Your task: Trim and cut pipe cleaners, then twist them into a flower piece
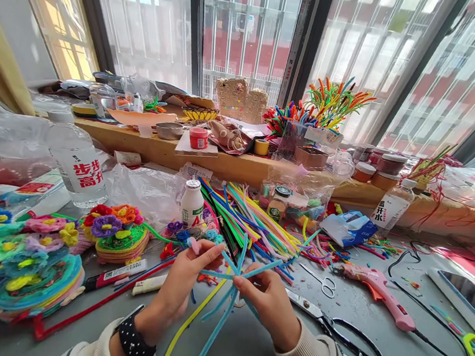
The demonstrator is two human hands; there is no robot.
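Observation:
Between my hands is a star-shaped bunch of light blue pipe cleaners (227,302), crossed at the middle with several arms sticking out. My left hand (192,277) pinches one arm on the left side. Near the crossing, my right hand (267,299) grips the bunch with thumb and fingers; some of those fingers are hidden behind it. One long blue end hangs down toward the table's front. A yellow pipe cleaner (187,326) lies on the table beneath my left hand. Behind the bunch spreads a pile of loose, many-coloured pipe cleaners (254,218).
Large black-handled scissors (355,345), small scissors (322,280) and a pink glue gun (384,291) with a cord lie to the right. Pipe-cleaner flowers (13,253) on round coiled bases stand at left. A white bottle (193,201) and a glass jar (278,204) stand behind.

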